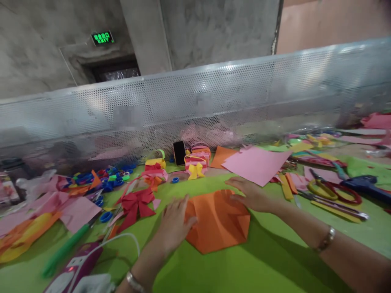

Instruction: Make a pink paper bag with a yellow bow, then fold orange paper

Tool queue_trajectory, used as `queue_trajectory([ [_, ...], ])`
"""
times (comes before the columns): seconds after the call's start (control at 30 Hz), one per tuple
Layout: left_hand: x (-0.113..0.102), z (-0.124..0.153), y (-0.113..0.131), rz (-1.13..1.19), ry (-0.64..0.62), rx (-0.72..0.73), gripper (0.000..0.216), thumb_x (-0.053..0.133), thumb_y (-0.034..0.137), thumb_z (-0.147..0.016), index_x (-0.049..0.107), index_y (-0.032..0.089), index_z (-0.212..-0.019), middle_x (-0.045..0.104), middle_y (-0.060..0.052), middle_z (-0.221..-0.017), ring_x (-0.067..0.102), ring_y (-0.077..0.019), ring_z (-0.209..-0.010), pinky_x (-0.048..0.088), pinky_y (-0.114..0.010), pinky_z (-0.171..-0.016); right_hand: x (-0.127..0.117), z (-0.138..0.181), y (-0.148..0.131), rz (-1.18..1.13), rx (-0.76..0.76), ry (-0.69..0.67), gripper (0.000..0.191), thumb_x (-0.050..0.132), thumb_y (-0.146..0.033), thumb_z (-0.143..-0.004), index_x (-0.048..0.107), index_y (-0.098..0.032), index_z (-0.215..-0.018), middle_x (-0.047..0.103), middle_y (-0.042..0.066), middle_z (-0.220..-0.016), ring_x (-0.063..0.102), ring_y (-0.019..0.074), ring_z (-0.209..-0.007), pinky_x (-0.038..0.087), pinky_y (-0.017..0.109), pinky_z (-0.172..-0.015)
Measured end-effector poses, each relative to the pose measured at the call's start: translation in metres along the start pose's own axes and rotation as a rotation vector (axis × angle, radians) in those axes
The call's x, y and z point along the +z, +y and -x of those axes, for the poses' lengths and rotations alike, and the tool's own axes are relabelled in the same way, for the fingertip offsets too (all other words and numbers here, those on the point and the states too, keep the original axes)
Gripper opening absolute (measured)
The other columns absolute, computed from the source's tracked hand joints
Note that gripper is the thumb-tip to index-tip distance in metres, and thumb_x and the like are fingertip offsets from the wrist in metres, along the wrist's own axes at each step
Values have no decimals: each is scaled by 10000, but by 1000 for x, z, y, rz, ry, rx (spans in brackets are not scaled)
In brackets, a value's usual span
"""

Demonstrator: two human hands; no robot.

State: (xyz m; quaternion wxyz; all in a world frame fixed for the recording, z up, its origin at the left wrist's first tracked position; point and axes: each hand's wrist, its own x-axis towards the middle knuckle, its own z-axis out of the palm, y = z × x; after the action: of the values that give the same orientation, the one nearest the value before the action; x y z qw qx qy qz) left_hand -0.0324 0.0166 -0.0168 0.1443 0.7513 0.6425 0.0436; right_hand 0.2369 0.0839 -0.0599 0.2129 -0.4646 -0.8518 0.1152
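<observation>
A folded orange paper lies on the green table in front of me. My left hand rests flat on its left edge, fingers stretched out and open. Over at the paper's upper right corner my right hand presses down, fingers extended and flat. Neither hand grips anything. A bracelet shows on each wrist.
A pink sheet and another orange sheet lie behind. A red paper bow, paper baskets, a phone, scissors, a blue glue gun, blue rings and a green pen surround. A perforated metal screen bounds the back.
</observation>
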Motion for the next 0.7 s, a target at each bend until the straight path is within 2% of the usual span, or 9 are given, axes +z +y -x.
queue_trajectory([
  [0.1, 3, -4, -2, 48, 107, -23, 678, 496, 198, -774, 312, 87, -1417, 449, -172, -1400, 383, -274, -1309, 262, -378, -1085, 7, -7, 7, -36, 8, 60, 501, 437, -368, -881, 465, -169, -1340, 501, 136, -1360, 453, 283, -1255, 371, 442, -1038],
  [0.27, 8, -7, -7, 103, 214, -13, 644, 524, 269, -784, 376, 73, -1379, 490, -200, -1347, 415, -308, -1274, 298, -415, -1051, 18, -13, 10, -92, -30, 96, 475, 400, -339, -891, 483, -196, -1336, 530, 101, -1344, 471, 263, -1250, 396, 435, -1026],
  [0.37, 11, -10, -11, 150, 267, 7, 634, 601, 170, -693, 479, 135, -1314, 630, -145, -1157, 546, -282, -1108, 371, -398, -974, 22, -15, 5, -133, -77, 121, 445, 480, -299, -845, 550, -209, -1275, 636, 84, -1210, 515, 262, -1200, 409, 433, -1006],
  [0.47, 11, -12, -13, 227, 361, 21, 535, 593, 85, -635, 621, 195, -1158, 686, -62, -899, 590, -246, -943, 399, -389, -914, 20, -14, -5, -176, -109, 153, 454, 590, -229, -740, 615, -202, -1192, 720, 58, -968, 621, 251, -1001, 461, 412, -928],
  [0.57, 6, -11, -12, 375, 460, 17, 360, 570, 110, -653, 694, 221, -972, 671, -25, -786, 598, -218, -841, 423, -369, -869, 13, -10, -14, -222, -115, 205, 384, 588, -176, -705, 675, -196, -1078, 716, 32, -838, 650, 206, -830, 504, 350, -823],
  [0.63, 2, -10, -12, 512, 527, 4, 275, 557, 199, -709, 683, 219, -952, 673, -25, -825, 603, -206, -838, 437, -347, -857, 5, -7, -17, -255, -113, 264, 323, 551, -176, -728, 693, -197, -1018, 710, 29, -832, 648, 182, -784, 513, 310, -762],
  [0.7, -3, -9, -12, 667, 583, -25, 280, 488, 336, -797, 654, 208, -983, 671, -42, -923, 602, -201, -911, 437, -328, -879, -6, -5, -18, -283, -101, 353, 259, 520, -197, -754, 699, -188, -942, 706, 43, -853, 644, 184, -794, 511, 303, -741],
])
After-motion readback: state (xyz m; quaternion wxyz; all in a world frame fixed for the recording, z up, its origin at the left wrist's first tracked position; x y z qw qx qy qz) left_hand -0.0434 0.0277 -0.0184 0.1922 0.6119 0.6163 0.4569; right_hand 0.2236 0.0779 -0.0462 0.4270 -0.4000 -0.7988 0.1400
